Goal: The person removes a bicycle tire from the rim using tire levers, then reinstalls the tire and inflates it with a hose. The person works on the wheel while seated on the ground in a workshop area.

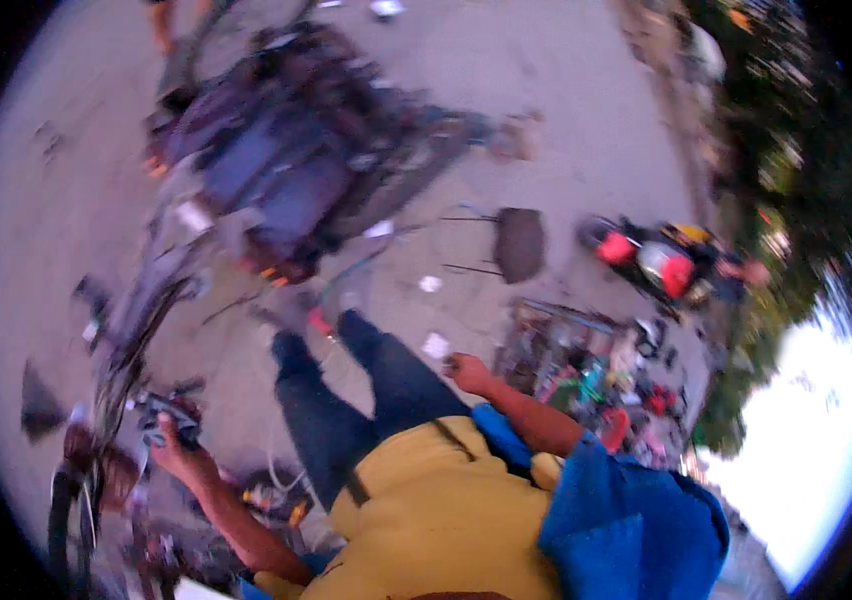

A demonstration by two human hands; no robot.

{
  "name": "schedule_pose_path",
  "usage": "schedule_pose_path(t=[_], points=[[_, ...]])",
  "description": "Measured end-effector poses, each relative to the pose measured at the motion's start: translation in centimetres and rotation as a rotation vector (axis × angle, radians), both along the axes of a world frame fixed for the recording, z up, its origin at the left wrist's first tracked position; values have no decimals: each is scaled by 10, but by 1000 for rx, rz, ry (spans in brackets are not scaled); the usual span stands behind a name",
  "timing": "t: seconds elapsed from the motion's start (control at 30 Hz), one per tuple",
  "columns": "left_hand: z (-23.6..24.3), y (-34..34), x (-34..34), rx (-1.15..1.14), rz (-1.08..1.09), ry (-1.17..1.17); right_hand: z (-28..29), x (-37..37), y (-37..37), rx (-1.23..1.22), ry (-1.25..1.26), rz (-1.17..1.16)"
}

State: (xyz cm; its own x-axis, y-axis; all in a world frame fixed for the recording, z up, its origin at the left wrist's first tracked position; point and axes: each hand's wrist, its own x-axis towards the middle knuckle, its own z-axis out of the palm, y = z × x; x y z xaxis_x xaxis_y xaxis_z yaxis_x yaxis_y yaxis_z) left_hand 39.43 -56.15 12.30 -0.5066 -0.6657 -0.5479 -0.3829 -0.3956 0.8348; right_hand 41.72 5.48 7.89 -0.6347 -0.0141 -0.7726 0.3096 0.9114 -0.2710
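Note:
My left hand point(178, 452) is closed round a dark grey metal-looking part point(172, 412) with an uneven outline, held out at the lower left. Blur hides what kind of part it is. My right hand point(472, 376) is closed in front of my right thigh. A small dark spot shows at its fingers, too smeared to name. Ahead of my legs stands a large dark machine or vehicle body point(281, 165) with bluish panels, blurred by motion.
A dark-topped stool or chair point(520, 245) lies on its side ahead right. Beyond it stands a red motorcycle point(656, 262). Mixed tools and parts point(596, 385) cover the ground at right. Long dark bars point(141, 310) run along the left. Another person's leg point(162, 28) shows at the far left.

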Motion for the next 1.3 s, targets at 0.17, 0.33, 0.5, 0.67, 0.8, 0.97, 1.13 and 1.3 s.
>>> schedule_pose_path(t=[0.17, 0.33, 0.5, 0.67, 0.8, 0.97, 1.13, 1.3], points=[[-178, 66, -101, 76, -233, 5, 19, -16, 11, 123, -39, -73], [-447, -94, 26, -1320, -908, -33, 23, -46, 30, 148, -42, -87], [-316, -198, 128, -1292, -1266, -1034, 28, 40, 26, 117, -162, -323], [-121, -176, 170, -1287, -767, -969, 10, 12, 16, 95, -71, -230], [-37, -66, 75, -1244, -712, -249, 5, 20, 12, 75, -97, -211], [-166, 68, -91, -119, -183, -85, 19, -6, 21, 126, -126, -189], [-385, -58, 5, -768, -580, -624, 27, -44, 39, 163, -91, -146], [-276, -186, 162, -1222, -936, -962, 16, 5, 30, 177, -157, -171]])
